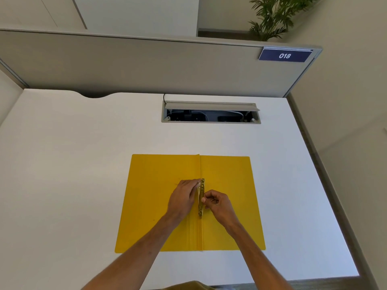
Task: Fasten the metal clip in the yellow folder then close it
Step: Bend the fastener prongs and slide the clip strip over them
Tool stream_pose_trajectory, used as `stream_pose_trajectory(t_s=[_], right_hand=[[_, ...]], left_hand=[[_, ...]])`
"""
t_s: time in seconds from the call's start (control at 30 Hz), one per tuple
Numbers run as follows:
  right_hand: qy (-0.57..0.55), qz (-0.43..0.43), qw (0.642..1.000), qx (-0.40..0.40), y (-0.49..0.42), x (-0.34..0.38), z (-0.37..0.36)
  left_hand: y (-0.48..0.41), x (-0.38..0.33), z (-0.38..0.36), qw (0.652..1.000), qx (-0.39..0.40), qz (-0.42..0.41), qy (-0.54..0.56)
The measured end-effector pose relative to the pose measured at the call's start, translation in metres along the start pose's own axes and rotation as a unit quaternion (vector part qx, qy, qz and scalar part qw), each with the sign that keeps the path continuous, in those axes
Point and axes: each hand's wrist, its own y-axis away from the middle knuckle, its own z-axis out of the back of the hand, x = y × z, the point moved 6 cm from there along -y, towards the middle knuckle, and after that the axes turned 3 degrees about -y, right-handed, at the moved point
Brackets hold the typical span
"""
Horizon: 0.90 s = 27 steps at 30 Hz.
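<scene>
A yellow folder (228, 174) lies open and flat on the white desk, its spine running away from me. A gold metal clip (201, 195) with small holes lies along the spine near the middle. My left hand (183, 197) rests on the left leaf with its fingers against the clip's far end. My right hand (217, 203) is curled on the right side and pinches the clip at its middle. The clip's near end shows just below both hands.
The white desk (83, 164) has an open cable tray (210, 113) at the back. A grey partition (146, 63) with a blue "018" plate (284, 55) stands behind it. The desk's right edge (326, 174) drops off; a plant (276, 15) is beyond.
</scene>
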Motion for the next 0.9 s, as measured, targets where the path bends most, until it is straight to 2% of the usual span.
stream_pose_trajectory(t_s=[0.4, 0.9], right_hand=[[0.005, 0.005, 1.000, 0.002, 0.0017, -0.0005, 0.0003], [0.020, -0.010, 1.000, -0.006, 0.0014, -0.0003, -0.0038]], left_hand=[[0.0018, -0.0017, -0.0084, 0.988, 0.062, -0.044, -0.138], [0.0010, 0.0012, -0.0065, 0.986, 0.067, -0.041, -0.150]])
